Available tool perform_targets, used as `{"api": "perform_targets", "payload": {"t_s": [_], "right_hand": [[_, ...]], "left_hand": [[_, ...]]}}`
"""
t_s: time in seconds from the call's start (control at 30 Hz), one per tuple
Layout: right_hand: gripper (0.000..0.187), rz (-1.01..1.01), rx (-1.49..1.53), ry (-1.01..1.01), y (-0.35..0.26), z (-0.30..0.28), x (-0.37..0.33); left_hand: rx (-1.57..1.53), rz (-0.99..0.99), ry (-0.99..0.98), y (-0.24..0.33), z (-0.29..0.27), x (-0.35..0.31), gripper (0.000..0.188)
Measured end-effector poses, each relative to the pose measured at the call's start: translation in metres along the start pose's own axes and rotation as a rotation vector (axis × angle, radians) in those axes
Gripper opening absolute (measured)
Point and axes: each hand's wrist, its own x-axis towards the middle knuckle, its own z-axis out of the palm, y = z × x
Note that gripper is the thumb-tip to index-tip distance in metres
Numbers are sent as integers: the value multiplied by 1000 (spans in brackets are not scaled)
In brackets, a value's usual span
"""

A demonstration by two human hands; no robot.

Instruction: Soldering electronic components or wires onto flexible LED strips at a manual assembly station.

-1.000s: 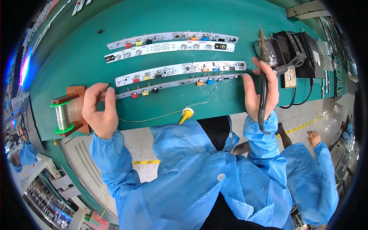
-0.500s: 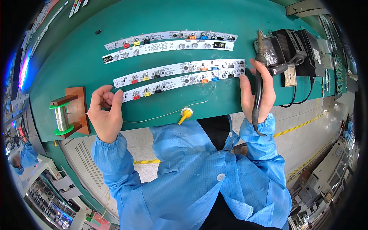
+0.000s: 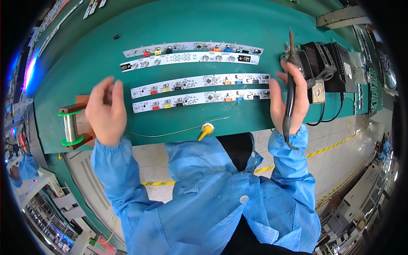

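Note:
My right hand [image 3: 300, 94] has a soldering iron [image 3: 290, 87] lying along its palm, its tip pointing to the far side and its cord end down by the cuff. The fingers of that hand come close to the right ends of two white circuit board strips [image 3: 199, 83], which lie apart, one behind the other. The nearer strip [image 3: 202, 100] carries red, yellow, black, orange and blue parts. My left hand [image 3: 106, 111], slightly blurred, hovers left of the strips with thumb and fingers apart and nothing in it. A thin solder wire [image 3: 165, 135] runs along the near table edge.
Two more board strips [image 3: 191, 57] lie together farther back. At the left stands a green-ended solder spool [image 3: 70, 127] on a brown holder. A yellow-tipped piece [image 3: 206, 131] sits at the near edge. Black soldering station boxes [image 3: 340, 68] stand at the right on the green mat.
My left hand has let go of the strips' left ends and moved left. The nearest strip now lies farther from the one behind it. My right hand keeps the iron.

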Motion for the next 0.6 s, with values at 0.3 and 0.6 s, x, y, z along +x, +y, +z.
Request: {"api": "perform_targets", "payload": {"t_s": [0.3, 0.6], "right_hand": [[45, 22, 17, -85, 3, 24, 29], [44, 55, 100, 17, 9, 17, 16]], "left_hand": [[-102, -160, -268, -32, 23, 41, 20], [-340, -166, -319, -28, 25, 28, 13]]}}
